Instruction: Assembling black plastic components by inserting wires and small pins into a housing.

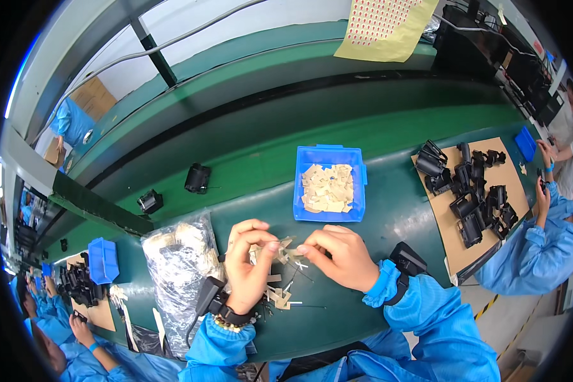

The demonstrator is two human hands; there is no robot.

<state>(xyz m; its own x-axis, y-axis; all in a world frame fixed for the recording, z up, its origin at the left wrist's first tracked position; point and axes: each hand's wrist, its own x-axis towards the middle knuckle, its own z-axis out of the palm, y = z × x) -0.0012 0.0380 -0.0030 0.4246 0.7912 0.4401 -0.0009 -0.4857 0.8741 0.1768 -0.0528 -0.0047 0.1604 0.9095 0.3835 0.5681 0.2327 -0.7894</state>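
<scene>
My left hand (pixel 248 261) and my right hand (pixel 342 258) face each other over the green table, fingertips close together. Both thumbs and forefingers are bent into a pinch. A small pale, partly see-through piece (pixel 286 247) lies between them; its exact kind is too small to tell. Below the hands, beige scraps (pixel 279 297) and thin wire-like leads (pixel 309 306) lie scattered on the tabletop. Just beyond the hands stands a blue plastic bin (pixel 328 149) with many flat beige pieces (pixel 328 189) inside.
A clear plastic bag (pixel 175 274) of pale items lies left of my left hand. Two black housings (pixel 198 178) rest on the green conveyor. At right, a cardboard sheet (pixel 438 202) carries several black parts (pixel 470 226); a co-worker's blue sleeve (pixel 535 254) is beside it. More people work at left.
</scene>
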